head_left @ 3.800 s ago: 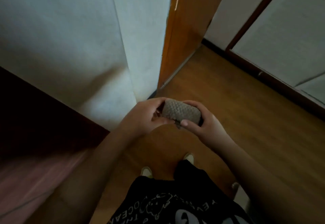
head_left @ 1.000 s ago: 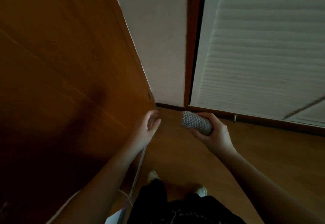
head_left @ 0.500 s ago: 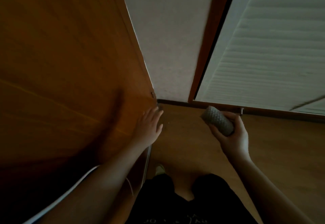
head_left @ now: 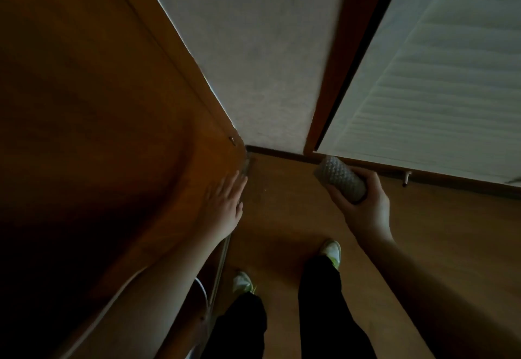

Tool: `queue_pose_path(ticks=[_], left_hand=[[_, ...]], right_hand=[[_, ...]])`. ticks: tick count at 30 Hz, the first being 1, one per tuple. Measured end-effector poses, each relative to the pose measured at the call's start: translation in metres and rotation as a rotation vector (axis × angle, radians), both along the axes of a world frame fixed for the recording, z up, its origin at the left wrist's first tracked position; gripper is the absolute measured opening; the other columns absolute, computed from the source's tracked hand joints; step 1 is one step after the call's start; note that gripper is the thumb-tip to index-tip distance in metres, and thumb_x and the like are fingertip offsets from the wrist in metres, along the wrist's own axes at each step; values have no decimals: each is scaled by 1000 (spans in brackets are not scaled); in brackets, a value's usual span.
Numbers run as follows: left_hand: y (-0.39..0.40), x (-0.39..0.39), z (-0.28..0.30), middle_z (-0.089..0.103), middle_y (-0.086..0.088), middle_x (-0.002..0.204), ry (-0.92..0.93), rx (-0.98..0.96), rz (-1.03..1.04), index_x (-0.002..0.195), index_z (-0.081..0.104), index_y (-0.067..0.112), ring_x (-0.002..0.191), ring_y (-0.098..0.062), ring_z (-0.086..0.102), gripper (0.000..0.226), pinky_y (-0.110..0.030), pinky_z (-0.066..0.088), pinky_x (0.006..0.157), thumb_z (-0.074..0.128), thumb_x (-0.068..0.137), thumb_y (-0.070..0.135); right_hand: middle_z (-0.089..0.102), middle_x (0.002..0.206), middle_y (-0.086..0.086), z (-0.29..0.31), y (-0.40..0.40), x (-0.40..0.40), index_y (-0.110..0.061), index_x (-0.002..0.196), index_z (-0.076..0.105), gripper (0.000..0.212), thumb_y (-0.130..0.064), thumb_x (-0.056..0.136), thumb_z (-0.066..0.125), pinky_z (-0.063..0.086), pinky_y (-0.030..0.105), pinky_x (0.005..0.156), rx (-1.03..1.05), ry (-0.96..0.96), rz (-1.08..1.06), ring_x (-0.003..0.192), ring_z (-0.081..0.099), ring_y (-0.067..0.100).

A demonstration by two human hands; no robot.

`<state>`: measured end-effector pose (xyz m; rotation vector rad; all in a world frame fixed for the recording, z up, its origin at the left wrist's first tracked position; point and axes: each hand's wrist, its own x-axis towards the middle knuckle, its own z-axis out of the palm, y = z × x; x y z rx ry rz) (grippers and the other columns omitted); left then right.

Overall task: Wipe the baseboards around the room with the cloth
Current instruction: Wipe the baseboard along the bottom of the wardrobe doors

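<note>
the right hand (head_left: 363, 206) has its fingers clamped round a rolled cloth (head_left: 339, 179), just short of the dark baseboard (head_left: 277, 153) ahead. the left hand (head_left: 225, 203) presses flat, fingers straight, on a wooden door (head_left: 112, 133). wiping here looks not yet begun.

Bumpy knit cloth (head_left: 340, 179); smooth wooden door (head_left: 112, 122); matt wood floor (head_left: 282, 206).

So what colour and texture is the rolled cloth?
Grey with a bumpy, scale-like weave, in the rolled cloth the right hand grips; head view.
</note>
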<state>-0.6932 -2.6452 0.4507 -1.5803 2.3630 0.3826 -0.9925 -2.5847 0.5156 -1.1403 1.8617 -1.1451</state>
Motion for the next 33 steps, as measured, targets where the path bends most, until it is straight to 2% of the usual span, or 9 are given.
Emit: queue_pose_path(ticks=[3,7,13,17,20,23,26,28,33], left_hand=[[-13,-2,-46,18,-5,164,-2,24,4,157,22,25,150,-29,19,68,-48,17,119,54,98,30],[-25,8,-120,5,-2,167,-40,47,0,159,8,28,152,-26,7,69,-46,11,122,44,101,38],[-33,32,-230,-5,-1,167,-104,36,-70,158,-2,27,153,-24,-1,70,-45,7,123,35,101,46],[-38,41,-299,1,-2,167,-163,-18,-53,158,6,28,153,-24,1,68,-47,1,121,35,100,47],[-42,42,-348,7,-4,166,-180,-25,-5,158,8,26,153,-24,3,67,-46,2,122,33,100,48],[-53,38,-397,8,-5,166,-197,-20,63,158,8,25,153,-24,2,66,-47,3,123,30,101,49],[-64,36,-444,15,-5,165,-160,-45,86,158,11,24,152,-24,8,64,-46,5,123,30,101,48],[-70,34,-474,19,-4,164,-100,-64,83,158,13,24,152,-23,12,64,-44,5,121,32,101,48],[-92,23,-545,1,0,167,30,48,74,158,1,26,152,-22,1,80,-42,2,120,37,97,63]], right_hand=[[57,105,-27,-45,-19,-3,-33,114,53,51,-32,73,83,47,9,73,32,11,16,97,57,-11],[57,103,-27,-121,-26,9,-35,113,53,50,-32,73,82,45,9,73,73,19,2,96,56,-13],[59,100,-26,-249,-32,44,-44,111,50,50,-38,72,81,48,10,68,152,-29,15,96,57,-15],[58,104,-32,-324,-45,60,-46,111,51,50,-39,72,82,47,3,67,148,-34,64,98,57,-12],[60,106,-22,-374,-60,64,-41,113,53,50,-43,71,81,51,13,69,162,-17,90,98,59,-5],[60,105,-19,-417,-80,62,-40,112,53,50,-51,70,78,50,14,70,174,20,117,97,59,-7],[61,108,-11,-460,-103,58,-28,117,58,53,-48,73,78,50,22,77,148,133,132,96,60,4],[61,108,-10,-488,-118,58,-28,118,59,54,-52,73,77,48,19,76,145,157,138,96,59,3],[57,106,-18,-560,-156,75,-37,120,52,68,-77,65,58,50,19,76,144,169,177,92,58,-1]])
